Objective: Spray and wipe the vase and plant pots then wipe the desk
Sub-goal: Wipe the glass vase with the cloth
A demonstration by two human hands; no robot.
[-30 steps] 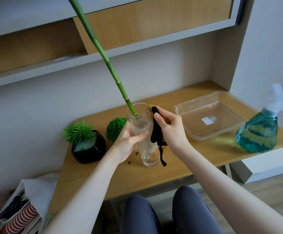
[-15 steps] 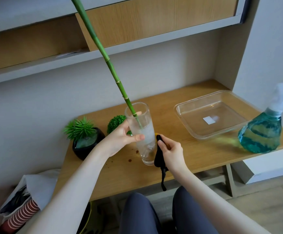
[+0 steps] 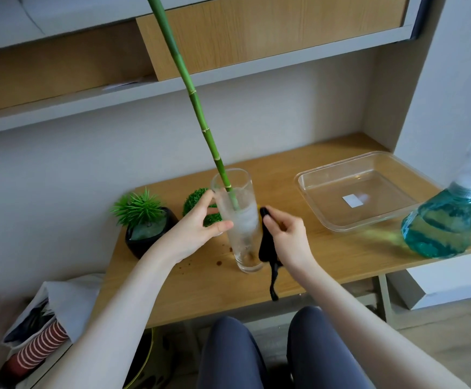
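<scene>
I have my left hand [image 3: 197, 226] wrapped around the upper part of the glass vase [image 3: 239, 220], thumb across the front and fingers curled behind, so it stands upright near the middle of the wooden table [image 3: 327, 256] with a long green bamboo stalk [image 3: 197, 108] leaning out of it up and to the left. My right hand [image 3: 286, 234] pinches a black cloth [image 3: 266, 245] and presses it against the right side of the vase; a loose strip of the cloth dangles past the table's front edge. The glass looks frosted or wet inside, and small brown specks lie on the table just left of its base. Behind my left hand sits a round green ball plant [image 3: 197, 199], its pot hidden, and further left a spiky green plant in a black pot [image 3: 144, 237]. To the right, well apart from the vase, I see a clear plastic tray [image 3: 312, 183] with a white label inside, and beyond it the spray bottle [image 3: 442, 223] of blue liquid standing at the table's right front corner
</scene>
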